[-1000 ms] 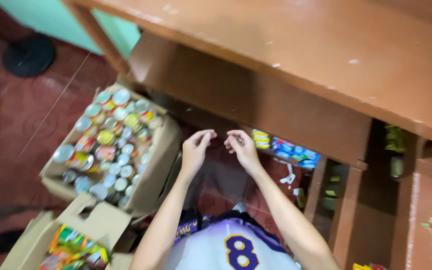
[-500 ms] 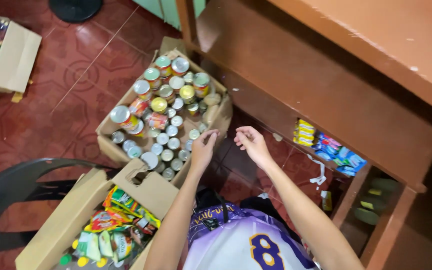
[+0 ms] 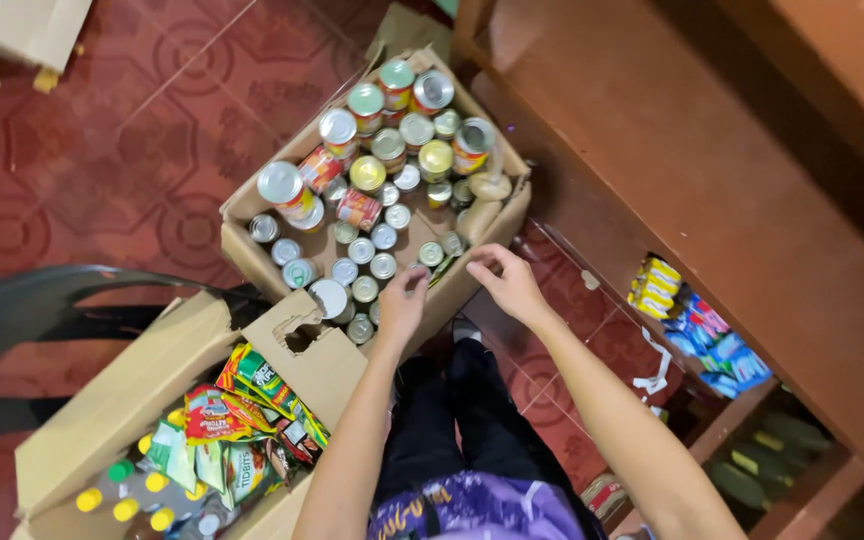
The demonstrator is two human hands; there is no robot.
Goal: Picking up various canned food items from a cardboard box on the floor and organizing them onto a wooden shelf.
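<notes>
Left hand (image 3: 402, 303) at near edge of cardboard box of tin cans (image 3: 497, 225), fingers curled together, nothing clearly pinched. Right hand (image 3: 510, 285) just beside at 3 o'clock, fingers loosely bent over box rim, grip contents unclear. Box of snack packets (image 3: 132, 380) at 8 o'clock. Wooden surface (image 3: 712, 180) at 2 o'clock.
</notes>
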